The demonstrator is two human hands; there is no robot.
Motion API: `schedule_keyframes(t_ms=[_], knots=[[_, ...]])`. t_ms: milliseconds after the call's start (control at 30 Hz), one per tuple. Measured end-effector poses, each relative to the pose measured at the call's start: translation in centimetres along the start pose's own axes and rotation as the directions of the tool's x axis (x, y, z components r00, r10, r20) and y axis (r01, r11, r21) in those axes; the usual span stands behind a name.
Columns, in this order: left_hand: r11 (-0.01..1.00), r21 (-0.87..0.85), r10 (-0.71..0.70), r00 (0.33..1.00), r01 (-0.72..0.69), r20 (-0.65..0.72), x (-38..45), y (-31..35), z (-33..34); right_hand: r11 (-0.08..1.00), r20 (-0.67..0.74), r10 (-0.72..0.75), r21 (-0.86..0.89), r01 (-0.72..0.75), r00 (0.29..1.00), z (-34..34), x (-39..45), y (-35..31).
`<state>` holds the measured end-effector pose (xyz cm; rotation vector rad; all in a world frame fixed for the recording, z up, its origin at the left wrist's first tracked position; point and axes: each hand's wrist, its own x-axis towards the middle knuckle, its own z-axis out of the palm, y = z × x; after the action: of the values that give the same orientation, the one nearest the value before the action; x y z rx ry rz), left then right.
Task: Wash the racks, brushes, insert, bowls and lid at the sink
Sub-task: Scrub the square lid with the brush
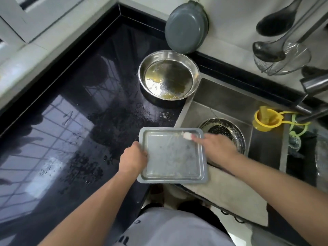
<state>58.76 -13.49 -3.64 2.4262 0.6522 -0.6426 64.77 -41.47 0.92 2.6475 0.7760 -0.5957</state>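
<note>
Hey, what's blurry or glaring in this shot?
Head view: right hand and the brush it holds smear with motion; the wet black counter mirrors window glare; wide-angle bends the edges; the tray and left hand stay fairly sharp.

The scene is viewed by a single wide-angle camera worn on the head, aimed steeply forward and down, close above both forearms. The glossy black stone countertop (74,121) is taken in on the left, the stainless steel sink basin (221,102) on the right, and the pale tiled wall (230,23) at the top. Straight lines are bowed near the frame's edges.
</note>
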Motion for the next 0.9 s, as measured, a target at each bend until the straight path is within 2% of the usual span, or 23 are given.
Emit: schedule_keyframes(t_ms=[67, 133, 200, 233, 267, 333, 400, 500, 667, 767, 900], knots=[[1.0, 0.004, -0.011, 1.0, 0.011, 0.006, -0.1, 0.0, -0.1, 1.0, 0.016, -0.015, 0.019, 0.015, 1.0, 0.2, -0.5, 0.2], [1.0, -0.01, -0.024, 1.0, 0.025, 0.006, 0.1, 0.0, -0.1, 0.982, 0.097, -0.176, 0.09, 0.167, 0.98, 1.3, -3.6, -1.9], [0.999, -0.028, -0.031, 0.999, 0.032, 0.015, 0.3, 0.1, -0.1, 0.949, 0.196, -0.313, 0.111, 0.296, 0.929, 1.8, -6.5, -3.1], [0.999, -0.029, -0.034, 0.999, 0.034, 0.021, 0.3, 0.1, -0.2, 0.944, 0.176, -0.33, 0.068, 0.323, 0.927, 1.8, -6.6, -2.7], [0.999, -0.027, -0.036, 0.999, 0.037, 0.022, 0.3, 0.1, -0.2, 0.951, 0.094, -0.307, 0.001, 0.308, 0.947, 1.8, -5.6, -1.7], [0.999, -0.026, -0.037, 0.999, 0.037, 0.019, 0.5, 0.1, -0.2, 0.99, 0.002, -0.133, -0.056, 0.133, 0.991, 0.5, -2.4, 1.0], [0.999, -0.034, -0.041, 0.999, 0.042, 0.023, 0.4, 0.1, -0.1, 0.996, 0.04, -0.013, -0.09, 0.016, 0.999, -0.9, -0.5, 2.7], [0.998, -0.036, -0.054, 0.998, 0.055, 0.029, 0.3, 0.0, 0.0, 0.999, 0.069, 0.036, 0.031, -0.038, 0.997, -0.3, -2.6, 0.3], [0.996, -0.059, -0.058, 0.997, 0.061, 0.044, 0.3, 0.1, -0.1, 0.974, 0.277, 0.072, 0.189, -0.127, 0.958, 1.2, -10.0, -5.5], [0.996, -0.058, -0.064, 0.997, 0.067, 0.052, 0.4, 0.1, -0.1, 0.931, 0.251, 0.205, 0.249, -0.268, 0.946, -0.1, -7.6, -6.3], [0.996, -0.052, -0.073, 0.997, 0.075, 0.035, 0.2, 0.1, 0.0, 0.827, 0.168, 0.412, 0.344, -0.445, 0.896, -0.6, -2.0, -6.3]])
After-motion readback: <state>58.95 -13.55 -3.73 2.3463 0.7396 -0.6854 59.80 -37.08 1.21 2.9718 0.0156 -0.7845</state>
